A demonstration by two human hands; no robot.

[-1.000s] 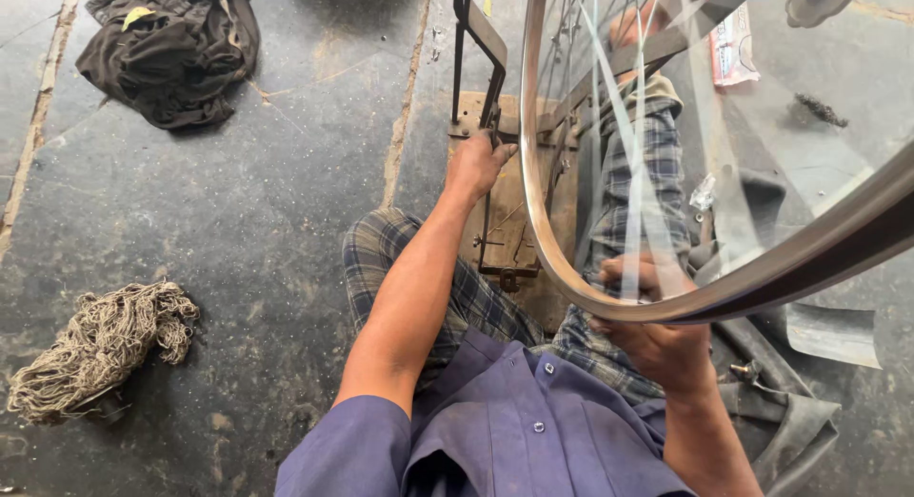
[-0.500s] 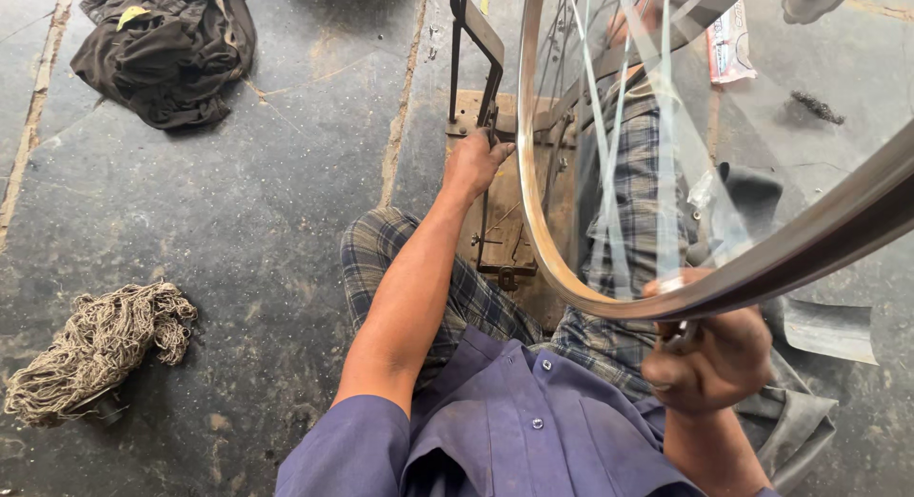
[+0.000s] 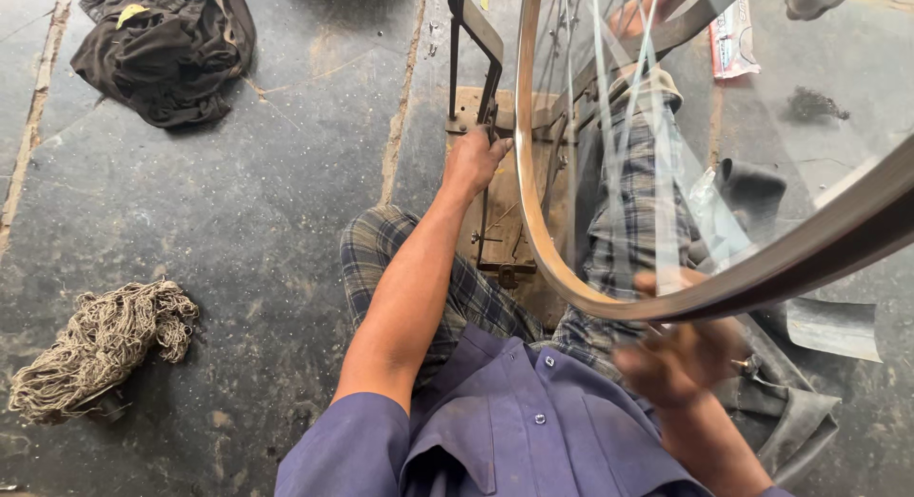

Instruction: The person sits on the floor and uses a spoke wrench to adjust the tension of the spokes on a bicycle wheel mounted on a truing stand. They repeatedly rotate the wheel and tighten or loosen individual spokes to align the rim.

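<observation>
A shiny spoked wheel rim stands upright, left hand closed on its stand, blurred right hand grip unclear; a red-white packet lies beyond.

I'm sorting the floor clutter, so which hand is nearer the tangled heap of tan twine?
Left. The left hand rests on the dark metal stand, nearer the twine heap; the blurred right hand is beneath the wheel rim, farther away.

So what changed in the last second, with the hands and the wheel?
The right hand came off the wheel rim and dropped below it toward the person, now blurred in motion; the spokes are blurred, so the wheel seems to spin. The left hand stayed at the metal stand.
</observation>
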